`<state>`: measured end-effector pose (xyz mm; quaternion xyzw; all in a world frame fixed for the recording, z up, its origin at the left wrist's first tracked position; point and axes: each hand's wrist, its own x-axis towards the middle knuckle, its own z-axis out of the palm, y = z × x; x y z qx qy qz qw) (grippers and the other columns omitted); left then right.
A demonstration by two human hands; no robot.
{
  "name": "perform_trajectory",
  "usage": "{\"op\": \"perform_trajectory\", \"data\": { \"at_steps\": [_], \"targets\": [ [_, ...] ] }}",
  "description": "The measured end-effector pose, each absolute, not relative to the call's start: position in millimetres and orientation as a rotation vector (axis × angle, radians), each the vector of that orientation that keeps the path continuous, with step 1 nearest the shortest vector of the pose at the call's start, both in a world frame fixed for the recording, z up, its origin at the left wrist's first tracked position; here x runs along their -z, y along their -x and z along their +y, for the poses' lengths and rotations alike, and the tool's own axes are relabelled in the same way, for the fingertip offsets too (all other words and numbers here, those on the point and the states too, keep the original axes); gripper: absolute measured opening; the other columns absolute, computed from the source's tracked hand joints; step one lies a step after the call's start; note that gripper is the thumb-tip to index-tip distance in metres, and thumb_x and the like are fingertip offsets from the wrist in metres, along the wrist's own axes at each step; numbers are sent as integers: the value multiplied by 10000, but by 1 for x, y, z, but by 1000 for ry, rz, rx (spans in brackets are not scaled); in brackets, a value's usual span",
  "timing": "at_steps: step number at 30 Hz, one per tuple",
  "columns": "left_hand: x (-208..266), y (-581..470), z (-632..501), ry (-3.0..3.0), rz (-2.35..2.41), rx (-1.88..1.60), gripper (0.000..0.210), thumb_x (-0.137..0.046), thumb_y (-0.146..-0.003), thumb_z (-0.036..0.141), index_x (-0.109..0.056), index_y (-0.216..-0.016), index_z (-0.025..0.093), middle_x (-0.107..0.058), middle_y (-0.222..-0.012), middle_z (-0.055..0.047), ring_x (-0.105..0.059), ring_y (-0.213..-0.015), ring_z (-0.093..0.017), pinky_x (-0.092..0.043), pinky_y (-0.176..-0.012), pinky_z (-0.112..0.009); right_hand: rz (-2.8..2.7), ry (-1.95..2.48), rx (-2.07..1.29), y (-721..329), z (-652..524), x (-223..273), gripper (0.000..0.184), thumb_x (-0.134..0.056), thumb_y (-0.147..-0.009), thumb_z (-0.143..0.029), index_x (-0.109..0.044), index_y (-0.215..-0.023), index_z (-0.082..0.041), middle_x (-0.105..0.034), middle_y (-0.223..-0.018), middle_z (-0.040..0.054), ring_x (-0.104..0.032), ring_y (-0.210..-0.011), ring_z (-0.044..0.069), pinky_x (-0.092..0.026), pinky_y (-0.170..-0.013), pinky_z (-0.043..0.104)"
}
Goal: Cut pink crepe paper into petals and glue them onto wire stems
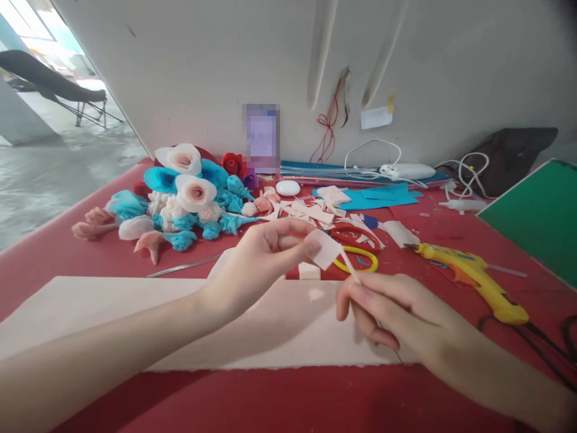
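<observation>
My left hand (274, 246) pinches a small pale pink paper piece (325, 251) between thumb and fingers. One corner of that piece meets the tip of a thin paper-wrapped stem (348, 264), which my right hand (383, 307) grips. A bit of dark wire shows below the right hand. Both hands are above a long pale pink paper sheet (112, 300) lying on the red table (252, 397). Just behind the fingers lie scissors (363, 258) with red and yellow handles, partly hidden by the paper piece and left hand.
Paper flowers (196, 192) in white, blue and pink are heaped at the back left. Pale paper scraps (311, 210) and blue paper (383, 197) lie behind the scissors. A yellow glue gun (473, 279) with its cord rests at the right, near a green board (536, 216). Metal wires (189, 264) lie left.
</observation>
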<state>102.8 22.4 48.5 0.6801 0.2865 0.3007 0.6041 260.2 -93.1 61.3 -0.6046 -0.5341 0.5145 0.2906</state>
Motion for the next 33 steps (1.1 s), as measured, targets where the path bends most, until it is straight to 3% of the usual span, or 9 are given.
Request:
{"op": "perform_trajectory", "data": {
  "at_steps": [4,10,22,29,33],
  "targets": [
    [-57,-100,7,-1589,540,-697,74,-596,-797,208,-661,-782,175,-702,-739,9,-652,-683,-149,-543,-605,-240,-1343,1656,-1420,-254,-102,-62,433,-304,-884,-566,-553,-777,-228,-381,-602,-40,-385,-573,104,-321,-552,244],
    [-59,-98,-2,-1490,459,-632,113,-564,-830,194,-672,-806,174,-692,-705,15,-652,-737,-163,-563,-699,-293,-1298,1594,-1422,-249,-102,-60,391,-327,-894,-534,-568,-788,-245,-388,-592,-43,-379,-581,103,-330,-604,238],
    [-61,-96,-5,-1409,367,-503,136,-565,-837,218,-674,-762,185,-661,-608,32,-626,-558,-121,-546,-605,-268,-1314,1487,-1451,-246,-107,-63,402,-314,-894,-533,-562,-764,-245,-401,-598,-28,-422,-612,126,-360,-585,258],
    [-64,-94,-2,-1405,613,-620,128,-646,-771,312,-683,-715,203,-702,-766,17,-637,-752,-159,-500,-704,-275,-1332,1398,-1335,-245,-100,-62,253,-360,-938,-300,-539,-768,-244,-476,-603,-53,-478,-613,80,-399,-603,170],
    [-65,-93,-3,-1399,649,-586,148,-655,-756,349,-690,-706,214,-700,-768,16,-628,-781,-167,-473,-735,-278,-1264,1354,-1355,-243,-98,-62,260,-356,-938,-299,-551,-777,-243,-482,-600,-52,-479,-589,75,-414,-591,154]
  ]
}}
